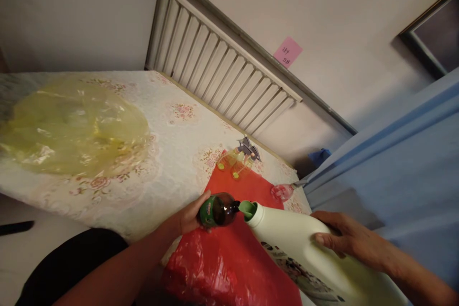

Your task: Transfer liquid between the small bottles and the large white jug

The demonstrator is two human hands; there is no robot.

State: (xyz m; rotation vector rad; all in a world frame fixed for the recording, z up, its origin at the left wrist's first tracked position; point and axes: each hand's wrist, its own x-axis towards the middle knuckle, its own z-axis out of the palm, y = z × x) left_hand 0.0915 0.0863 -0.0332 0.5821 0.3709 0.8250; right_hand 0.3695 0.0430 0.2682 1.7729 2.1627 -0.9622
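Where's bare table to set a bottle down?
Bare tablecloth lies between the yellow bag, the radiator and the two spray bottles. It's crowded over the red sheet, where the left hand holds a brown bottle and the right hand a pale jug.

The left hand (193,213) grips a brown bottle (220,209) with a green label, tilted so its neck meets the green spout (248,210) of a large pale jug (287,227) held in the right hand (344,238). Beneath lies a red sheet (247,189) on a flower-patterned tabletop (172,153). Near the far edge lie two clear spray bottles (239,168), with a pinkish bottle (281,192) farther right. A yellow plastic bag (71,129) spreads at left; behind stands a white radiator (218,60).
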